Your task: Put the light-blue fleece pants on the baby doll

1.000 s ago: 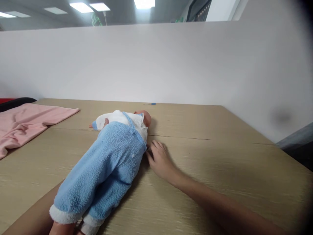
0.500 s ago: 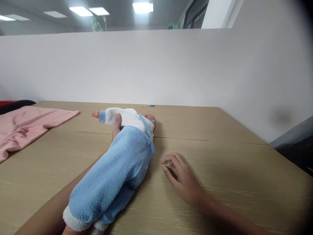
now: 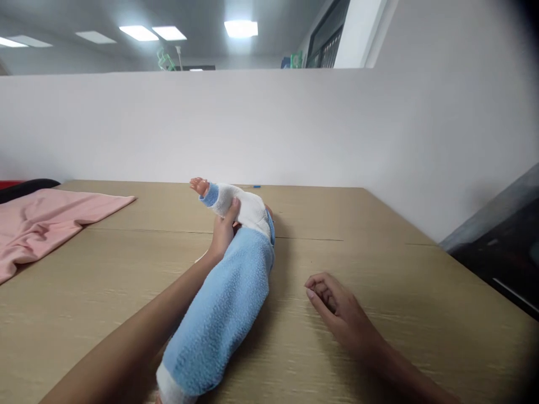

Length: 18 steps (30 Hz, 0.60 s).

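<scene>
A baby doll in blue fleece trousers and a white top with blue cuffs lies turned on its side across the middle of the table. Its raised arm points up and left, showing a small plastic hand. Its head is almost wholly hidden behind the shoulder. My left hand grips the doll at the upper body, thumb over the white sleeve. My right hand is to the right of the doll, apart from it, with fingers curled in and thumb close to the index finger; nothing shows in it.
A pink cloth lies spread at the left of the wooden table. Behind it is a black-rimmed red object. A small blue-tipped item lies at the back edge, against a white partition. Something dark stands at the right.
The doll has rolled further onto its side and shifted right with my left hand; its arm now points higher. My right hand has moved right, its fingers closing. The view has tilted slightly.
</scene>
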Available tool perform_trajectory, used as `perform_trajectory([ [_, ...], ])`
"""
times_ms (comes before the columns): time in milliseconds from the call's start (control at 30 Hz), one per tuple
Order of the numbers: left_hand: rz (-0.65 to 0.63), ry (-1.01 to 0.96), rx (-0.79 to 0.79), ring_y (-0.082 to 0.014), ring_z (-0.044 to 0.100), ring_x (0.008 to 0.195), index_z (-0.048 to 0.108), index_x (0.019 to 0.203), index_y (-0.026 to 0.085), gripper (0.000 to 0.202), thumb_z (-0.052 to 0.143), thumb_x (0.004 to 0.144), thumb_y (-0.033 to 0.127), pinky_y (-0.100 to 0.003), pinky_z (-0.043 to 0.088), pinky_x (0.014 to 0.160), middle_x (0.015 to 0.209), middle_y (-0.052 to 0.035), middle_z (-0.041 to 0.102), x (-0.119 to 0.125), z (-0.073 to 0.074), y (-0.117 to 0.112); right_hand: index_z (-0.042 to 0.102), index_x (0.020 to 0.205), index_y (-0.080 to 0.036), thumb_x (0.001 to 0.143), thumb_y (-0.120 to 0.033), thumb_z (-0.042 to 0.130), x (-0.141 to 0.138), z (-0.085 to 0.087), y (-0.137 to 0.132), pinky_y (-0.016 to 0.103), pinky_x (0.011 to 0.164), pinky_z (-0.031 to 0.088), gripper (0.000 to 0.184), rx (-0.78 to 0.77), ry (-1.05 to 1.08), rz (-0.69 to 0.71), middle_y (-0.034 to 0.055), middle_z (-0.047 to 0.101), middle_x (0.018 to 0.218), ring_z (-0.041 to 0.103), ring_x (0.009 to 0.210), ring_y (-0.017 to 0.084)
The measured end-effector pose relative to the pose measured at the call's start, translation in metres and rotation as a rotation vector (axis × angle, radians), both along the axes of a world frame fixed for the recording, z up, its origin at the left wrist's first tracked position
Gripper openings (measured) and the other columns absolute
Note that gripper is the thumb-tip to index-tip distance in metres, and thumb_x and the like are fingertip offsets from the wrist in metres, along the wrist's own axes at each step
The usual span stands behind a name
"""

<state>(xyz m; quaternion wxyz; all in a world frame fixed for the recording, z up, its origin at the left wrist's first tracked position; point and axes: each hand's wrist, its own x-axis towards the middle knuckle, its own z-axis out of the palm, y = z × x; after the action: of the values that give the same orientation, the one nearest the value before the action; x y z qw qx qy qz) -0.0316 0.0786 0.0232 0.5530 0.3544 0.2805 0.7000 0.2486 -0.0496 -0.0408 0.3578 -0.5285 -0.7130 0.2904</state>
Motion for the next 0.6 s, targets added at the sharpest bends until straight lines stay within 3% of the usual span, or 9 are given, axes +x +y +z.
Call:
perform_trajectory([
  [133, 0.046, 0.133, 0.028, -0.0282, 0.074, 0.113, 0.07, 0.125, 0.02, 0.067, 0.092, 0.078, 0.064, -0.036, 0.057, 0.097, 0.116, -0.0052, 0.08, 0.017, 0.005, -0.009, 0.063, 0.106, -0.025, 0.108, -0.047, 0.053, 0.0, 0.0, -0.002, 0.039, 0.07, 0.047, 0.024, -0.001, 0.001, 0.029, 0.0013, 0.059, 0.084, 0.058, 0.076, 0.023],
  [333, 0.101, 0.469, 0.16, -0.0299, 0.067, 0.128, 0.072, 0.124, 0.017, 0.048, 0.074, 0.095, 0.055, -0.04, 0.047, 0.115, 0.13, -0.0092, 0.078, 0.036, 0.007, -0.008, 0.064, 0.114, -0.026, 0.107, -0.058, 0.058, 0.006, 0.001, -0.001, 0.041, 0.079, 0.052, 0.033, -0.053, 0.117, 0.012, 0.0035, 0.065, 0.091, 0.063, 0.085, 0.025],
  [500, 0.067, 0.916, 0.426, -0.0328, 0.065, 0.126, 0.067, 0.128, 0.014, 0.042, 0.071, 0.094, 0.039, -0.048, 0.048, 0.116, 0.131, -0.0155, 0.074, 0.053, 0.011, -0.018, 0.055, 0.15, -0.032, 0.104, -0.077, 0.047, 0.015, 0.015, 0.012, 0.049, 0.098, 0.061, 0.064, -0.338, 0.624, 0.026, 0.0137, 0.07, 0.142, 0.074, 0.114, 0.031],
  [600, -0.018, 1.23, 0.636, -0.0353, 0.059, 0.134, 0.062, 0.14, 0.016, 0.052, 0.071, 0.09, 0.028, -0.055, 0.044, 0.122, 0.139, -0.0169, 0.069, 0.058, 0.015, -0.041, 0.057, 0.15, -0.033, 0.103, -0.08, 0.038, 0.031, 0.024, 0.023, 0.057, 0.109, 0.06, 0.069, -0.485, 0.824, 0.056, 0.0127, 0.074, 0.144, 0.074, 0.128, 0.034],
])
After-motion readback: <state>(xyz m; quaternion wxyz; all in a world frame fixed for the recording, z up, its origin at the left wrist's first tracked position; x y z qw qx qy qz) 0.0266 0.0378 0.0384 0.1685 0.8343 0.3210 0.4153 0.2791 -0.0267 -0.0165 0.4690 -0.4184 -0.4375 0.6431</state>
